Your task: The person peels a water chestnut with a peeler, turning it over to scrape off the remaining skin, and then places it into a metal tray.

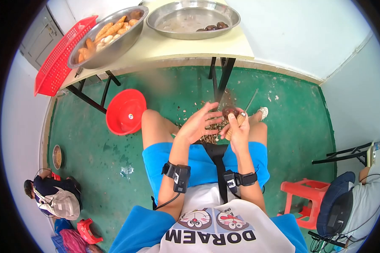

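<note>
Over my lap, my right hand (237,130) is closed around the wooden handle (236,125) of a tool whose thin metal blade (252,100) points up and away. The same hand holds a dark reddish-brown round item (229,111) beside the handle. My left hand (202,123) is raised just left of it, fingers spread, holding nothing. Brown and pale scraps (210,138) lie on the floor between my legs, partly hidden by my hands.
A table (173,47) ahead bears a bowl of orange-brown and white pieces (107,37), a metal pan (193,20) with dark items and a red basket (65,55). A red basin (126,112) is left. People sit left and right, near red stools (306,198).
</note>
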A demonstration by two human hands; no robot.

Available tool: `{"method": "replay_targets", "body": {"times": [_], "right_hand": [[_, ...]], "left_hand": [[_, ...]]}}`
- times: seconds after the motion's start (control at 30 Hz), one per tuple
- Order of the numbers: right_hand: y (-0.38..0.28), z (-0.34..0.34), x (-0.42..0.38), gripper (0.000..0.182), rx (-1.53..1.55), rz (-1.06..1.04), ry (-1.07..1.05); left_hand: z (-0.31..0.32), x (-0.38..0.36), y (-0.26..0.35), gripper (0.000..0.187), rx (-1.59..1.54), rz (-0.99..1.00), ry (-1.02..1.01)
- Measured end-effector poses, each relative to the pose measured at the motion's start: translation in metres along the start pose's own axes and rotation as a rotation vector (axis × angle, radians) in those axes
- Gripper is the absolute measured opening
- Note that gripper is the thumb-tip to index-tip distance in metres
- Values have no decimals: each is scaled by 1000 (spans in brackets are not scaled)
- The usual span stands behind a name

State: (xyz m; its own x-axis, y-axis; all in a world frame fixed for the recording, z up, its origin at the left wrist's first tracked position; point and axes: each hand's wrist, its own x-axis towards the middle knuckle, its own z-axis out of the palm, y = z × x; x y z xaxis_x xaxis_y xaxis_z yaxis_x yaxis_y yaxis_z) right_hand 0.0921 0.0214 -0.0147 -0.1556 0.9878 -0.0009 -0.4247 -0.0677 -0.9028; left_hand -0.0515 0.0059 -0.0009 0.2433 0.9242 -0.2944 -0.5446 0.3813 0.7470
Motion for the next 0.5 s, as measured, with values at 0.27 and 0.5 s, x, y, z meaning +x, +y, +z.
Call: {"method": "replay_targets", "body": {"times": [0.27, 0.5], "right_hand": [[-15, 14, -10, 27, -173, -41, -6], [-16, 12, -14, 20, -56, -18, -20]], "left_hand": [[14, 5, -8, 26, 170, 304, 71], [14, 1, -1, 33, 2, 320, 102]]}}
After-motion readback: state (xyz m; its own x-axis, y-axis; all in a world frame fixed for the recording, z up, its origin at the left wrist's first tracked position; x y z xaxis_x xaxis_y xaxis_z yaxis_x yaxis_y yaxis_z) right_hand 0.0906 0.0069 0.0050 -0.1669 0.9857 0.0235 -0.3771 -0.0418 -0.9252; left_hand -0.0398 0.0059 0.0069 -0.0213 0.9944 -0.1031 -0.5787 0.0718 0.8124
